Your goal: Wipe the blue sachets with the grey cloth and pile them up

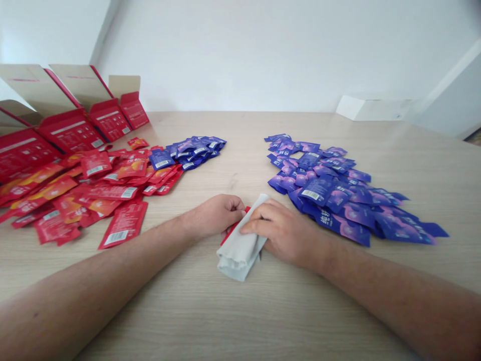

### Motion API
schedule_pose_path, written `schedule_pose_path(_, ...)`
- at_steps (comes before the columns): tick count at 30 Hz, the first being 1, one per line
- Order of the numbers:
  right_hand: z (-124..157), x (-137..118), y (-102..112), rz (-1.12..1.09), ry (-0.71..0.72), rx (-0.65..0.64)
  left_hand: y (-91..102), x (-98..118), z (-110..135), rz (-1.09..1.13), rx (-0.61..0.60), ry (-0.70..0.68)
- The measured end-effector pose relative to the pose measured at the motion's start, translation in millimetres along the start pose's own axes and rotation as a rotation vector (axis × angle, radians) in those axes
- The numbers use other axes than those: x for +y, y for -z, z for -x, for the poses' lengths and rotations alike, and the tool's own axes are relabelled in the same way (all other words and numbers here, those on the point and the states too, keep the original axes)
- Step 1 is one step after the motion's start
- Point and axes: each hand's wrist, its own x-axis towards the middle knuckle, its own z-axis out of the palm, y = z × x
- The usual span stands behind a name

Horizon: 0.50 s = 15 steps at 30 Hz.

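In the head view my left hand (217,215) pinches a red packet (233,231), most of which is hidden behind a cloth. My right hand (287,231) grips this folded white cloth (240,246), fingers on top of it, held against the packet. The cloth's folded end points toward me, just over the table. To the left of my hands lies a heap of red and orange packets (112,190). A spread of blue-purple packets (330,193) lies close to my right hand.
A smaller pile of blue packets (197,149) touches the red heap's far right end. Several open red boxes (71,129) stand along the left. At the back right, a white box (376,109) rests against the wall. Everything stands on a pale wooden table (210,321).
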Motion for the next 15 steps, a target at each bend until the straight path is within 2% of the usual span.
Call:
schedule_pose_path(3,0.1,0.1,0.2,0.011,-0.079,0.026,-0.1,0.5,-0.1,0.024,-0.010,0.030)
schedule_pose_path(7,-1.3,-4.1,-2.2,0.011,0.002,-0.028,0.2,-2.4,-1.4,-0.049,0.016,-0.020)
schedule_pose_path(9,-2.1,-3.1,-2.8,0.013,-0.015,-0.015,-0.1,-5.3,-1.5,-0.055,0.043,-0.030)
schedule_pose_path(12,-2.1,2.4,-1.3,-0.006,-0.127,0.089,2.5,-7.0,3.3,0.029,0.068,-0.027)
schedule_pose_path(15,-2.3,5.0,0.5,-0.007,-0.177,0.219,17.0,-2.2,14.4,0.102,0.053,-0.050)
